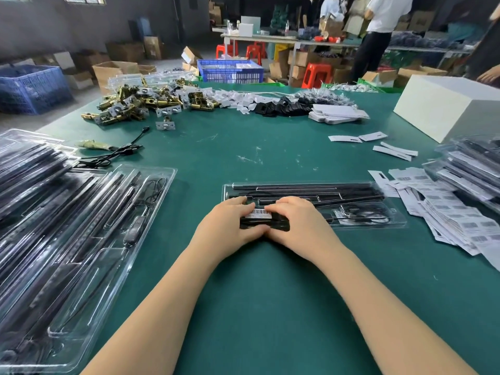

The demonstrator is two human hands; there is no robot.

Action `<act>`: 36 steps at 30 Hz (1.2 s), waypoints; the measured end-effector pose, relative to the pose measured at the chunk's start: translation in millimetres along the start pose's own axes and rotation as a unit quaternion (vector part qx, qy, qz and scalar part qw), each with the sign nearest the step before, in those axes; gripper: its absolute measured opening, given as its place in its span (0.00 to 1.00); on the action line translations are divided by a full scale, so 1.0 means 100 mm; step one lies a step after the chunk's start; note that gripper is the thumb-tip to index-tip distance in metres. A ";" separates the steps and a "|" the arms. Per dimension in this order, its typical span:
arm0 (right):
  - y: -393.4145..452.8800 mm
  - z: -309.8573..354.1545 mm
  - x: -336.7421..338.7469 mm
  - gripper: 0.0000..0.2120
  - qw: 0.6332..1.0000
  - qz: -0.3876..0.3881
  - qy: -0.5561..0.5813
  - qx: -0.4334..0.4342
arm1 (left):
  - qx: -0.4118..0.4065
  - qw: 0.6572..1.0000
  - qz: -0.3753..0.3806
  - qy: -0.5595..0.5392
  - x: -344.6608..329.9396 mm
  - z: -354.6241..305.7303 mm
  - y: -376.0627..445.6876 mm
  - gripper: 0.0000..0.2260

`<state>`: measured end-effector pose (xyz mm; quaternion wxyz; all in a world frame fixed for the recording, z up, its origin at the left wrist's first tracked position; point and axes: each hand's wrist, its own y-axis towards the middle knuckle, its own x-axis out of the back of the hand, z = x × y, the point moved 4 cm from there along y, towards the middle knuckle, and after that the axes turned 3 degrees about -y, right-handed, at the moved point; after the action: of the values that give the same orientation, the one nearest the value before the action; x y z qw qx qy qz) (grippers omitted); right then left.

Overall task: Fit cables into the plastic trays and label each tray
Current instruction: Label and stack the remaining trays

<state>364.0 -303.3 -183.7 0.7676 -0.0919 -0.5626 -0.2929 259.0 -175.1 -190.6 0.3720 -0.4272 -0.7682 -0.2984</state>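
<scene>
A: Item one, fingers?

B: The left hand (224, 224) and right hand (297, 226) are laid side by side on the near left end of a clear plastic tray (378, 223). A black block (263, 225) bearing a white barcode label (259, 212) is held between them: fingers (281, 205) are curled over its far edge, thumbs are met at its near edge.

A: Item two, the tray and contents?

B: The tray is set crosswise at the middle of the green worktop (257, 293). Long black rods (311, 188) are seated in its far channels. A coiled black cable (365, 213) is lodged in the right-hand compartment. The block is positioned over the left-hand compartment; whether it is fully seated cannot be told.

A: Item three, other containers?

B: To the left, a stack of clear trays (67, 239) is recorded, loaded with black rods and cables. To the right, a second stack of filled trays (470, 169) is listed, with a heap of loose barcode labels (446, 212) just beside it. A white box (446, 104) is noted behind that stack. At the far side, a pile of brass latches (140, 104) is entered.
</scene>
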 end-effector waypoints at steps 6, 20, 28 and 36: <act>-0.16 -0.58 0.26 0.31 0.996 0.021 -0.046 -0.067 | -0.010 0.998 0.021 0.061 0.03 0.00 0.02 0.24; -0.18 -0.64 0.39 0.27 0.994 0.002 -0.113 0.000 | -0.056 0.992 -0.053 0.096 -0.02 -0.11 -0.02 0.18; -0.23 -0.46 0.65 0.17 0.956 -0.197 -0.179 0.122 | -0.107 0.958 -0.227 -0.139 0.19 -0.14 -0.05 0.13; -0.16 0.10 1.30 0.13 0.926 -0.287 -0.195 0.149 | 0.008 0.843 -0.262 -0.470 0.14 -0.21 -0.08 0.51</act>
<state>372.2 -356.9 -63.4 0.5305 0.1335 -0.7409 -0.3896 253.3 -188.6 -168.5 -0.1223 -0.2964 -0.9365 -0.1422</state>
